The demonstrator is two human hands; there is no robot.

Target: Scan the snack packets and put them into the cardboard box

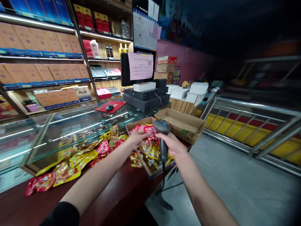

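Both hands meet over an open cardboard box (pixel 147 171) filled with red and yellow snack packets. My left hand (pixel 137 139) pinches a red snack packet (pixel 151 133) at its left side. My right hand (pixel 174 145) reaches around a dark barcode scanner (pixel 162 138), and its fingers close on the same packet's right edge. The scanner stands upright in front of the right hand, partly hiding it, with a black cable below. Left of the box, a heap of yellow packets (pixel 84 158) and red packets (pixel 44 182) lies along the dark red counter (pixel 117 194).
A shallow cardboard tray (pixel 181 122) sits behind the box. Glass display cases (pixel 70 122) line the left, with a mouse (pixel 109 107) on a red mat. Beyond stands a monitor (pixel 125 69) over a black cash drawer (pixel 145 100). Metal railings (pixel 254 110) are at the right.
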